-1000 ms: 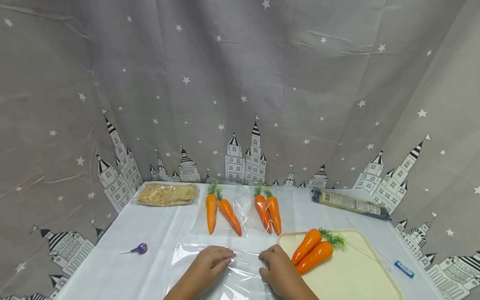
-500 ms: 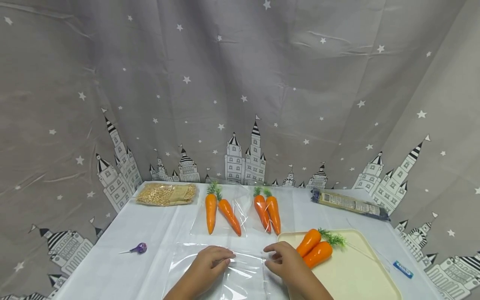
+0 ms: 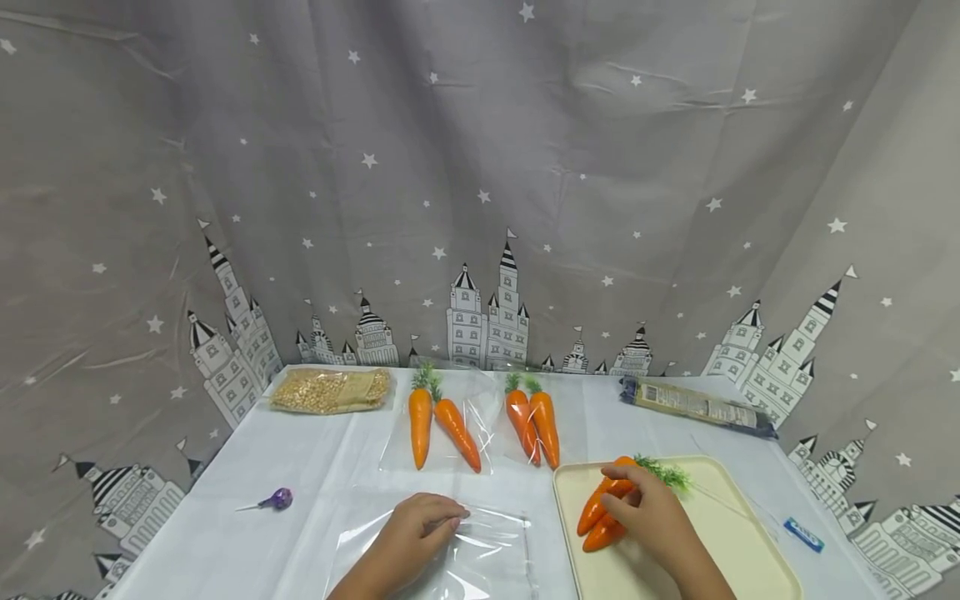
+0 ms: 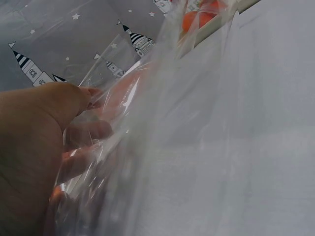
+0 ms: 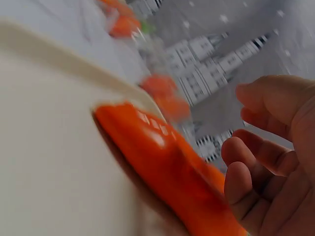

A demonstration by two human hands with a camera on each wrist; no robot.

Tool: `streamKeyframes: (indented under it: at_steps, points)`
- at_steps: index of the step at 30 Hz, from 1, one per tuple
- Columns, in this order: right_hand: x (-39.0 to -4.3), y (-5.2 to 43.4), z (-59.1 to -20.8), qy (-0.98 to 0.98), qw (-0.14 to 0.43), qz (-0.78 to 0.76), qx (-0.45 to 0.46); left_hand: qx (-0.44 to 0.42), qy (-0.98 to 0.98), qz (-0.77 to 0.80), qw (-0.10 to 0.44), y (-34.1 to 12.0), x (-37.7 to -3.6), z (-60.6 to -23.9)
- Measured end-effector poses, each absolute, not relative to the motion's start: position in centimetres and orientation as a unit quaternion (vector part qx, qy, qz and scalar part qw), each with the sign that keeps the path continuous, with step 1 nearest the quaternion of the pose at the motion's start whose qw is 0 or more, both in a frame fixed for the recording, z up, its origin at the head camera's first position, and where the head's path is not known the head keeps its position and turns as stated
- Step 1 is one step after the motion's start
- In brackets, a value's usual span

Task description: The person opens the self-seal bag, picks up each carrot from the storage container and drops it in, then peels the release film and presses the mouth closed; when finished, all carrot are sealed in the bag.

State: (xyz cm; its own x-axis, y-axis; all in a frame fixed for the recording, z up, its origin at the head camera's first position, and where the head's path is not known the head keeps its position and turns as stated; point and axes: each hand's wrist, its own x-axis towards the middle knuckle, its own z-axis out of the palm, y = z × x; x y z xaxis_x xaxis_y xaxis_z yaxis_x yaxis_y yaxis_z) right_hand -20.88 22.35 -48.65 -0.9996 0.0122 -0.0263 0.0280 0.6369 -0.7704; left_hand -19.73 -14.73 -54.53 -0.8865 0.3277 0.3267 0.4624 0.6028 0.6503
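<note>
My left hand [image 3: 420, 533] pinches the upper edge of a clear plastic bag [image 3: 491, 554] lying on the white table. In the left wrist view, several fingers show through the film of that bag [image 4: 128, 147]. My right hand [image 3: 651, 510] hovers above two orange carrots with green tops on a cream tray [image 3: 720, 542]. One carrot [image 3: 594, 510] lies just behind the other carrot [image 3: 602, 537], and the hand partly covers both. In the right wrist view, the fingers of the right hand [image 5: 275, 157] are loosely bent, apart from the carrot [image 5: 162, 162].
Two clear bags hold carrots at the back: a left pair [image 3: 422, 429] and a right pair [image 3: 546, 429]. A bag of yellow grains [image 3: 326, 392] lies back left, a long dark-ended packet [image 3: 697, 406] back right. A purple lollipop [image 3: 281, 499] and a small blue packet [image 3: 803, 535] lie at the sides.
My right hand has let go of the clear bag and moved right, over the carrots on the tray. My left hand has stayed on the bag.
</note>
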Motion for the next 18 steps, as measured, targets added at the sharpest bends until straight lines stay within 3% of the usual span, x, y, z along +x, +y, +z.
streamKeyframes:
  at_steps: [9, 18]
  points:
    - [-21.0, 27.6, -49.5, 0.902, 0.029, -0.430, 0.032, -0.215, -0.895, -0.384, 0.077, -14.9, -19.8, -54.5]
    - [-21.1, 29.9, -50.0, 0.899, 0.029, -0.437, 0.013, -0.219, -0.893, -0.386, 0.081, -14.9, -19.7, -54.6]
